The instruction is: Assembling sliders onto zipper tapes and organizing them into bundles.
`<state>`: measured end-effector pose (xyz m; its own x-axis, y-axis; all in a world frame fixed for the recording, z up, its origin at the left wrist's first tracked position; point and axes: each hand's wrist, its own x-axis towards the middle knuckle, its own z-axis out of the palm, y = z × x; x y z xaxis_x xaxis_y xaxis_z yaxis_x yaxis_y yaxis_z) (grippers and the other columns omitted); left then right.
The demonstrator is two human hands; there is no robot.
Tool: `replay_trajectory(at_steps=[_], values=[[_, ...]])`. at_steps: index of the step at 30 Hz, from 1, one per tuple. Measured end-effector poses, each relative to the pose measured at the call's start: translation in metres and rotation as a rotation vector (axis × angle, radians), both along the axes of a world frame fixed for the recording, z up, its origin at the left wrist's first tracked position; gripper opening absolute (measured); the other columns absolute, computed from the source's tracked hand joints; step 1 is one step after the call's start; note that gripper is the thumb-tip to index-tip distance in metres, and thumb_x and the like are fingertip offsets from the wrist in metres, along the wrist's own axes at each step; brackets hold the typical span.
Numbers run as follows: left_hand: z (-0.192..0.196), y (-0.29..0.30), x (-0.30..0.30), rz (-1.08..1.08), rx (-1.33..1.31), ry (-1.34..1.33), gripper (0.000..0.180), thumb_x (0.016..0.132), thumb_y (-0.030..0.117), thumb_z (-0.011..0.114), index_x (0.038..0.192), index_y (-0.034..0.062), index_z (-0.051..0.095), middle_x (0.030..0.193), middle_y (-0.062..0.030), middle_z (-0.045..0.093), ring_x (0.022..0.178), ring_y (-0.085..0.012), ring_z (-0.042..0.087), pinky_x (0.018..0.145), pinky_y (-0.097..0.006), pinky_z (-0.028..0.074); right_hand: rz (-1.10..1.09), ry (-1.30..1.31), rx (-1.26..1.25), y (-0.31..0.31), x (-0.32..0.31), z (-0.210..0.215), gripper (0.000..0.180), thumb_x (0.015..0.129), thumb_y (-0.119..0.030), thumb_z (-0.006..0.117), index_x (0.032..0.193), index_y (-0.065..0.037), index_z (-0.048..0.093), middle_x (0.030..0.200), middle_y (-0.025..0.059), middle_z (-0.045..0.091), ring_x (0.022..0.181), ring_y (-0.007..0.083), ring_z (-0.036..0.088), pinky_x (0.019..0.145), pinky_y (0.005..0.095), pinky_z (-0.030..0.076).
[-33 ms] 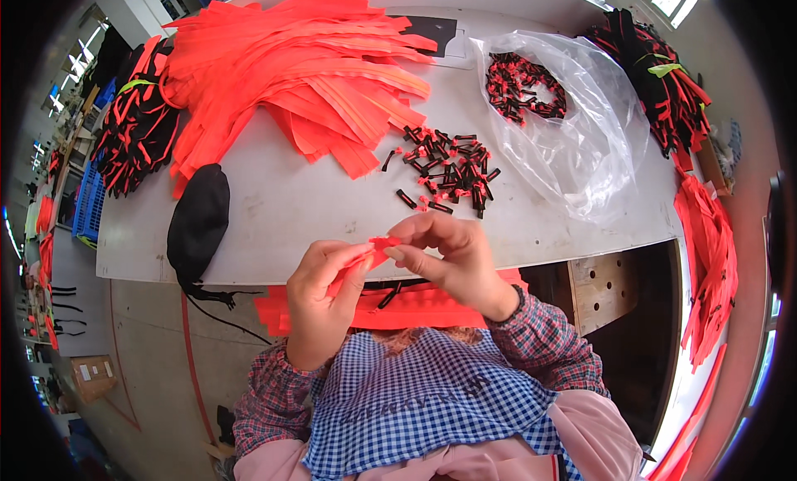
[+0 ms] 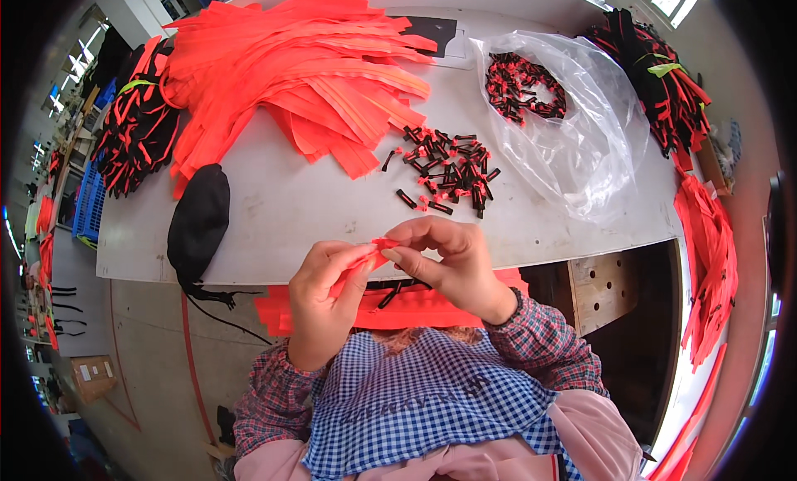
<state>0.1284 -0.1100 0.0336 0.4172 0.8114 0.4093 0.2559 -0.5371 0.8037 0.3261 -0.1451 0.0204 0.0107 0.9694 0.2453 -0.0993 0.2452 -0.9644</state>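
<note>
Above the table's front edge, both hands are close together on an orange-red zipper tape (image 2: pixel 380 257). My left hand (image 2: pixel 322 292) is closed, with the tape pinched between thumb and fingers. Against the tape's end, my right hand (image 2: pixel 452 265) pinches with thumb and forefinger; whether a small slider sits there is hidden by the fingertips. More orange-red zipper tapes (image 2: pixel 382 313) lie across my lap below the hands, with a black pull (image 2: pixel 390 297) over them. On the table just beyond is a loose heap of black zipper pulls with red sliders (image 2: pixel 452 170).
A large pile of orange-red zipper tapes (image 2: pixel 290 74) covers the table's back left. A clear plastic bag (image 2: pixel 589 149) with more pulls lies at the right. Black-and-red bundles (image 2: pixel 137 124) stand at both sides. A black pouch-like thing (image 2: pixel 199 219) hangs over the left front edge.
My right hand has shifted very slightly to the left, and my left hand a touch to the right. Both keep their pinch on the tape.
</note>
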Motion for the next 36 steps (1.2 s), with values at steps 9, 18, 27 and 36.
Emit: replay_trajectory(at_steps=[9, 18, 27, 36], values=[[-0.003, -0.004, 0.001, -0.032, 0.058, -0.005, 0.021, 0.090, -0.001, 0.068, 0.110, 0.0032, 0.068, 0.098, -0.0099, 0.066, 0.085, -0.0189, 0.068, 0.071, -0.028, 0.055, -0.097, -0.223, 0.086, -0.010, -0.007, 0.006, 0.019, 0.088, -0.008, 0.074, 0.105, 0.001, 0.071, 0.085, 0.0084, 0.070, 0.071, 0.0117, 0.066, 0.062, 0.0249, 0.053], [0.001, -0.006, 0.005, -0.009, 0.112, 0.068, 0.019, 0.087, -0.001, 0.071, 0.105, -0.0020, 0.068, 0.095, -0.0107, 0.065, 0.081, -0.0200, 0.066, 0.071, -0.028, 0.053, -0.149, -0.388, 0.162, -0.011, -0.008, 0.012, 0.017, 0.089, -0.009, 0.073, 0.104, -0.001, 0.072, 0.083, 0.0092, 0.068, 0.068, 0.0169, 0.066, 0.060, 0.0286, 0.052], [0.004, -0.004, 0.005, -0.017, 0.061, 0.062, 0.014, 0.086, 0.000, 0.072, 0.099, -0.0026, 0.068, 0.090, -0.0112, 0.067, 0.077, -0.0209, 0.066, 0.069, -0.029, 0.052, -0.189, -0.461, 0.233, -0.014, -0.011, 0.006, 0.019, 0.089, -0.007, 0.071, 0.107, -0.001, 0.072, 0.087, 0.0113, 0.068, 0.070, 0.0216, 0.067, 0.060, 0.0308, 0.053], [0.008, 0.001, 0.002, -0.115, -0.367, -0.170, 0.014, 0.092, 0.001, 0.067, 0.105, -0.0038, 0.070, 0.094, -0.0061, 0.069, 0.091, -0.0118, 0.065, 0.079, -0.025, 0.052, -0.175, -0.188, 0.007, -0.012, -0.006, -0.003, 0.019, 0.092, -0.009, 0.069, 0.109, -0.001, 0.071, 0.089, 0.0044, 0.066, 0.082, 0.0140, 0.065, 0.073, 0.0266, 0.052]])
